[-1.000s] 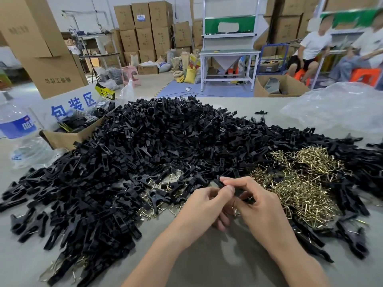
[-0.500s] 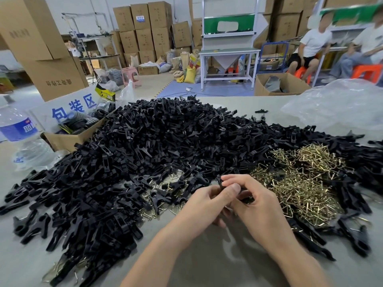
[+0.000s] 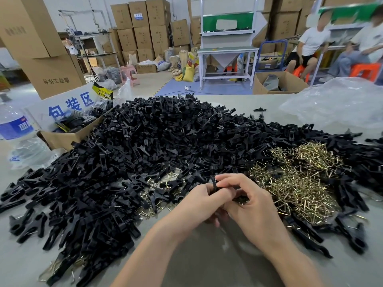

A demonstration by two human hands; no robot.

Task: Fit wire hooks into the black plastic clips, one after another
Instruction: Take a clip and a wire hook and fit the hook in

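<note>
Now the heap of black clips (image 3: 165,141) covers the tabletop (image 3: 207,266), wire hooks (image 3: 300,179) piled at its right edge for reach, and at its near edge your left hand (image 3: 199,204) and right hand (image 3: 250,206) each clamp a grip on one clip (image 3: 213,183), likely to seat a hook.

Back wall: you face stacked cardboard boxes (image 3: 143,38).
Floor: ahead of you, white workbench (image 3: 228,49) on blue mat (image 3: 178,91).

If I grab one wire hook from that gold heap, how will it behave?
The wire hooks lie interlocked in a loose heap, so one would probably drag neighbours along. Being thin bent wire, each is likely light and stiff, and unlikely to roll.
</note>
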